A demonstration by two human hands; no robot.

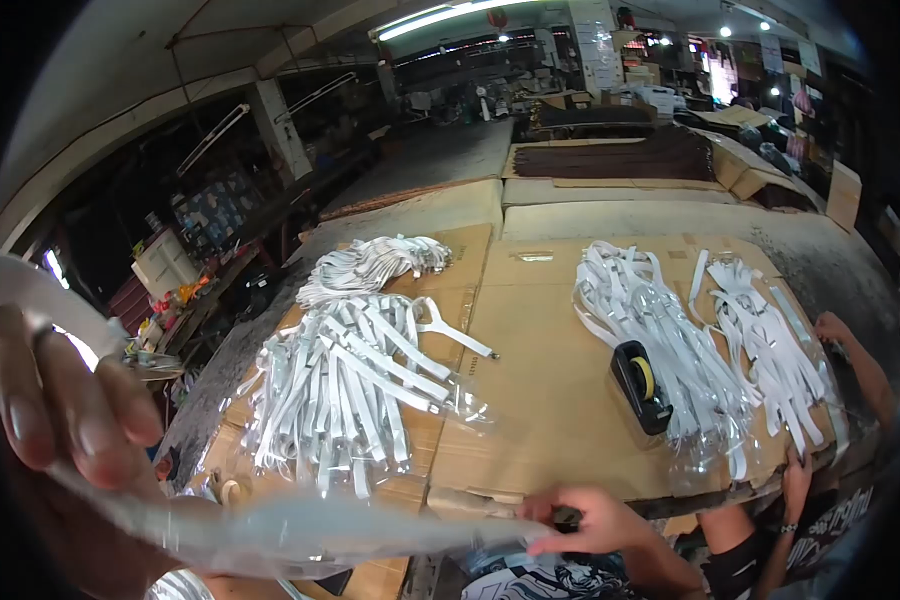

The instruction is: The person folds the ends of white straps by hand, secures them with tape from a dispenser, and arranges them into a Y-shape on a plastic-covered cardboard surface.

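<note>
My left hand (70, 410), large and close to the camera at the left edge, has its fingers curled over a white strap (45, 290). A long, clear plastic sleeve (320, 530) stretches from below this hand across the bottom of the view, blurred in part. At its other end my right hand (590, 522) pinches the plastic between thumb and fingers. Beyond the sleeve lies a pile of white straps (335, 390) with metal fittings, some in clear plastic. Behind that pile is a tied-looking bundle of white straps (375, 265).
Cardboard (530, 370) covers the table. A black tape dispenser (640, 388) rests against more bagged white straps (660, 330). At the right, a co-worker's hands (796, 480) are beside another strap pile (765, 340). Dark brown material (610, 158) lies farther back.
</note>
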